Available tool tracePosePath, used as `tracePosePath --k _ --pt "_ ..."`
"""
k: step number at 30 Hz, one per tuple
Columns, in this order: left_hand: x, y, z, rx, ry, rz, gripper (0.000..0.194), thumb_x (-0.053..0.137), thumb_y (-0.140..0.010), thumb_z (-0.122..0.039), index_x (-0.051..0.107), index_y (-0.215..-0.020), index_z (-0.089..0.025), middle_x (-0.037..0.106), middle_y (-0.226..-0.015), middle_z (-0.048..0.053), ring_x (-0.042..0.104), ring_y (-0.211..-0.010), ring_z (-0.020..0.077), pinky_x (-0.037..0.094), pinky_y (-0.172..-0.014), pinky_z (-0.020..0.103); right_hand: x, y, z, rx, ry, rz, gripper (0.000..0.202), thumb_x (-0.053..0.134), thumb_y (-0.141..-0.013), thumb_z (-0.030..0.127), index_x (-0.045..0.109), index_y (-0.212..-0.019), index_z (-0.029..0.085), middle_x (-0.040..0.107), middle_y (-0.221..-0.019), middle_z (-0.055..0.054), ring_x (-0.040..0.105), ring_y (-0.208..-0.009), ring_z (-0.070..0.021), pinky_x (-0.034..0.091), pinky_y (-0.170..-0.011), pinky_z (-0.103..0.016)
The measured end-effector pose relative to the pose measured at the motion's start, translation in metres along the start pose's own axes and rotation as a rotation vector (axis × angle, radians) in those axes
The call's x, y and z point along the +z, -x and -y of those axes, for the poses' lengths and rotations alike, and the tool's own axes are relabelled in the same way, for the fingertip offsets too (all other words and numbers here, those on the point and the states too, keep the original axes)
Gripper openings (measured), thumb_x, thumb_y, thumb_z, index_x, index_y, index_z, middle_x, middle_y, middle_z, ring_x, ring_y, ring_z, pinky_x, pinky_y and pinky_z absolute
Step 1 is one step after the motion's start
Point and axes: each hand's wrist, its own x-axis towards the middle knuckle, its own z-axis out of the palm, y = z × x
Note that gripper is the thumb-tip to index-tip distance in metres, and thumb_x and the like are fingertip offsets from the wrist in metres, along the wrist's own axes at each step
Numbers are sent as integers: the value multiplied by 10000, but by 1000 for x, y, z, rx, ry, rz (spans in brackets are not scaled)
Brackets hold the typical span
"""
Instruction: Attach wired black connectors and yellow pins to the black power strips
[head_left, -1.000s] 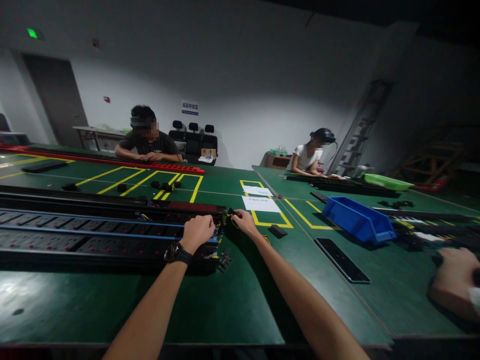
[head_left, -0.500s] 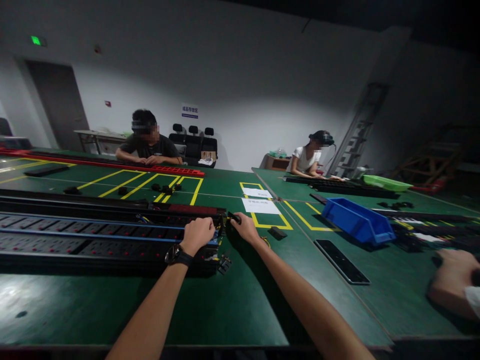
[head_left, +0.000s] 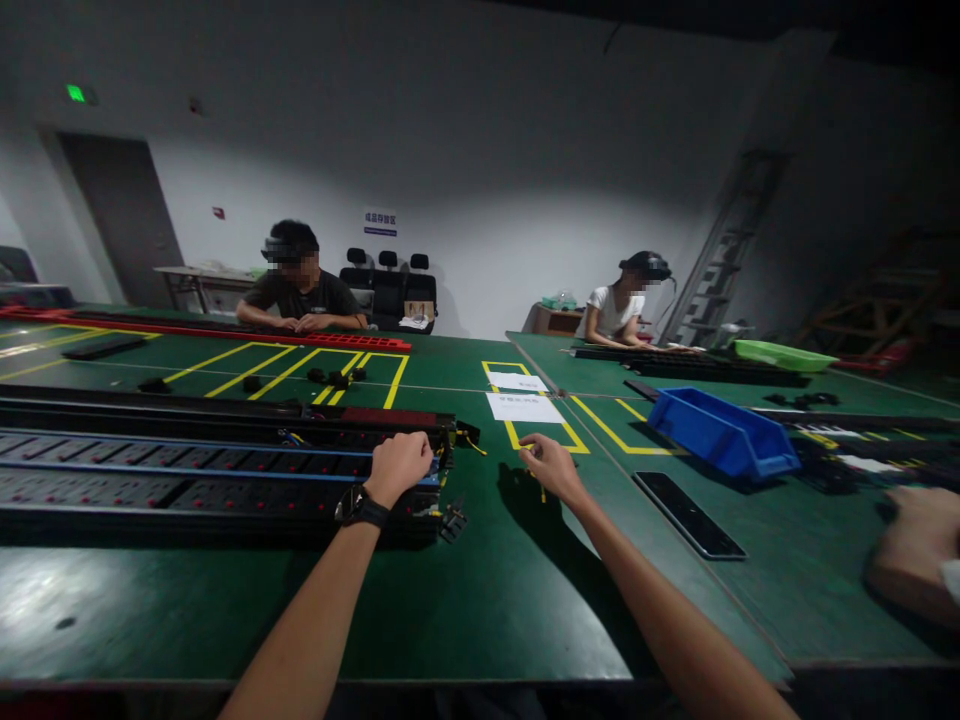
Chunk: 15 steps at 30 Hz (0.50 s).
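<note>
My left hand is closed over the right end of a long black power strip with blue edges and a row of sockets with red dots. Its fingertips are mostly hidden. From the end of the black housing behind it, a small black end piece sticks out, with a yellow wire beside it. My right hand hovers to the right of that end, fingers loosely curled and apart, nothing visible between them. A yellow strand shows under it. A small black connector block lies at the strip's front corner.
White paper sheets lie behind my right hand. To the right are a phone, a blue bin and a nearby person's hand. Two people work across the green table. Small black parts lie between yellow tape lines.
My right hand has let go of the black end piece and moved right, away from the strip's end. The end piece stays there with its yellow wire. My left hand has stayed put.
</note>
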Motion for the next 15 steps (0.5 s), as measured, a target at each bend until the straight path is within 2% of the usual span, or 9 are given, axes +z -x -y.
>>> tracePosePath --k 3,6,8,13,15 --pt "-1 -1 0 1 2 14 277 453 -938 -306 721 -980 -247 760 -1009 108 724 -932 305 528 -808 409 -8 1 8 36 166 15 321 536 -894 253 706 -1159 192 744 -997 -96 684 -889 -245 435 -712 -296" --pt "-3 -1 0 12 10 22 288 440 -941 -312 718 -984 -253 758 -1006 108 723 -929 310 531 -800 419 -16 3 9 90 280 91 304 504 -939 278 705 -1153 199 744 -1043 -126 689 -918 -265 438 -708 -306" --pt "-4 -1 -1 13 9 27 296 432 -944 -314 718 -989 -251 759 -1003 109 723 -933 316 530 -805 423 -19 3 6 97 299 154 306 464 -974 288 717 -1120 196 746 -1032 -133 693 -930 -266 439 -713 -305" --pt "-9 1 -3 5 -3 46 317 418 -954 -324 720 -1011 -250 764 -1024 109 722 -958 322 531 -820 423 -22 2 0 57 277 248 377 407 -956 131 735 -1131 195 738 -1143 -140 678 -1047 -259 441 -773 -303" --pt "-9 1 -4 0 -12 49 325 417 -957 -330 723 -1026 -247 765 -1037 116 722 -966 320 531 -823 415 -22 2 2 52 268 264 319 458 -965 195 749 -1095 198 745 -1104 -140 684 -1009 -265 445 -757 -305"
